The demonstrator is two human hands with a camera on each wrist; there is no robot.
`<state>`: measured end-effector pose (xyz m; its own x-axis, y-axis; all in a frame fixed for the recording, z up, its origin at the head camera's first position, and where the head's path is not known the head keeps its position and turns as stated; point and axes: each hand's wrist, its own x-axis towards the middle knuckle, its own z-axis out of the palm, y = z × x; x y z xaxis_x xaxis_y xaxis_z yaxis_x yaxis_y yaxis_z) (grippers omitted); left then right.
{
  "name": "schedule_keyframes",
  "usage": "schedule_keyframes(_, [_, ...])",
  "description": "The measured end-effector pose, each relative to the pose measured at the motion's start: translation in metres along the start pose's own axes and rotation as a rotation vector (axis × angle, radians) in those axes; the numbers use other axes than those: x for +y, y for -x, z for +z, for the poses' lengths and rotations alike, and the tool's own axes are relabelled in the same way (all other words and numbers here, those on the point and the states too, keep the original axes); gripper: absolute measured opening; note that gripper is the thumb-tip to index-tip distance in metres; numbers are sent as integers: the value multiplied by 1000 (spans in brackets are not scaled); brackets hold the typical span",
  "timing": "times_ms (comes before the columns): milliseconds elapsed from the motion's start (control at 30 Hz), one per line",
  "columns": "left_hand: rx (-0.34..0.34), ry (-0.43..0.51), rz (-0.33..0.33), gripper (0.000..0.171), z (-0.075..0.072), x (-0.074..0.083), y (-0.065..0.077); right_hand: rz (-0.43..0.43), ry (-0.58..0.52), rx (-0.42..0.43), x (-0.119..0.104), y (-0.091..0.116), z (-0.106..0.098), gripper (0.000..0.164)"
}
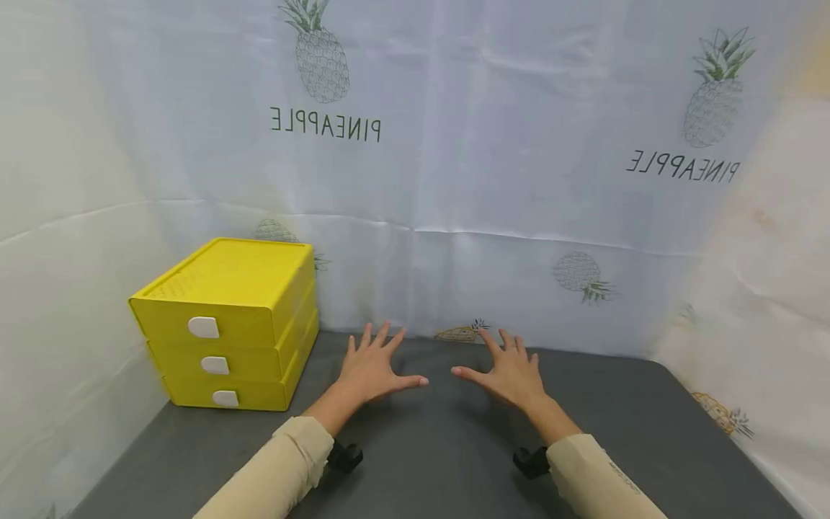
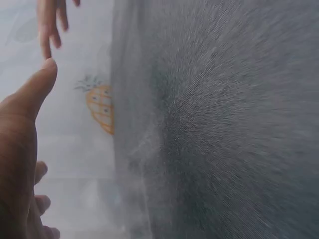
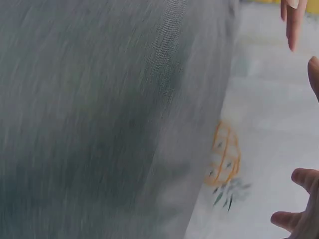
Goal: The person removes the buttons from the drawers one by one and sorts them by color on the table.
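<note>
Head view: the left hand [image 1: 368,371] and right hand [image 1: 515,378] hover over the dark worktop [image 1: 434,454], fingers spread, thumbs facing, each grip released! The yellow drawer unit [image 1: 236,324] stands far left, apart from the left hand; sleeves [image 1: 266,472] run off the near edge. Left wrist: thumb looms, palm cropped, worktop smeared by blur. Right wrist: the right hand is mostly cut off, and a yellow strip [image 3: 312,6] is too cropped to identify.
</note>
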<state>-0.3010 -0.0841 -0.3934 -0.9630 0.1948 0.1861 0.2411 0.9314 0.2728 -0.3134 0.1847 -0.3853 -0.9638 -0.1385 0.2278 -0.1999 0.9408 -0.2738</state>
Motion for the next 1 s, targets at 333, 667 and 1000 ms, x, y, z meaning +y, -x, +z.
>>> schedule_keyframes(333, [181, 123, -78, 71, -35, -27, 77, -124, -404, 9, -57, 7, 20, 91])
schedule_keyframes(667, [623, 264, -65, 27, -61, -101, 163, -267, -687, -24, -136, 17, 49, 81])
schedule_keyframes(1000, [1172, 719, -249, 49, -83, -171, 168, -259, -799, -265, -203, 15, 73, 89])
